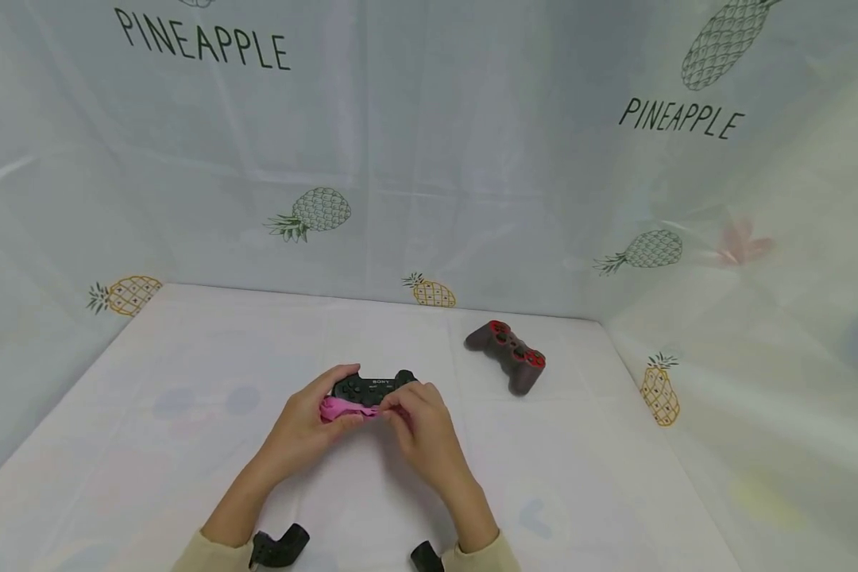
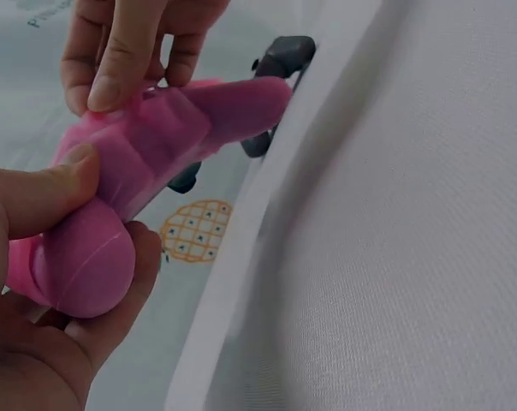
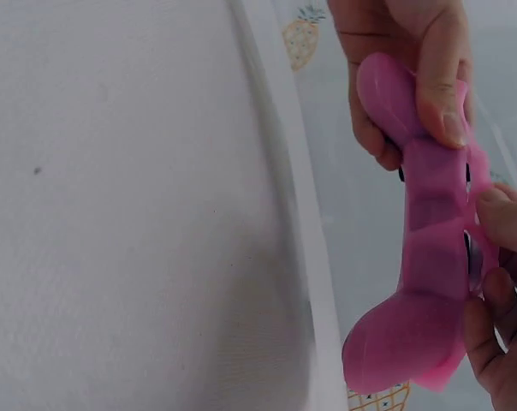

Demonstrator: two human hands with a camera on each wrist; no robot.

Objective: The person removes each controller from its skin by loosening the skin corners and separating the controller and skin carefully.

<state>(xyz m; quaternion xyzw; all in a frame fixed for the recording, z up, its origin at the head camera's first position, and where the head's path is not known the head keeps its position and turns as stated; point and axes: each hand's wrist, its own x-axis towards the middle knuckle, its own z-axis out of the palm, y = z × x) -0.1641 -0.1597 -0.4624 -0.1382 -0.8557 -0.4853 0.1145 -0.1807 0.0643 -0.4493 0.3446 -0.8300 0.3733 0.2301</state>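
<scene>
A black game controller (image 1: 367, 390) with SONY on its face is held above the white table, partly wrapped in a pink silicone cover (image 3: 434, 201). My left hand (image 1: 306, 429) grips the covered left handle, fingers beneath and thumb pressed on the pink back. With thumb and fingertips, my right hand (image 1: 429, 437) pinches the cover's edge near the middle of the controller. In the right wrist view, dark slots show along that edge, where the cover stands off the controller. Both handle ends look pink in the wrist views; the black face with its buttons shows only in the head view.
A second controller (image 1: 508, 356), dark with red button areas, lies at the back right of the white table (image 1: 207, 357). Behind the table hangs a pale curtain (image 1: 457, 159) printed with pineapples. Black wrist camera mounts (image 1: 280, 546) sit near both sleeves.
</scene>
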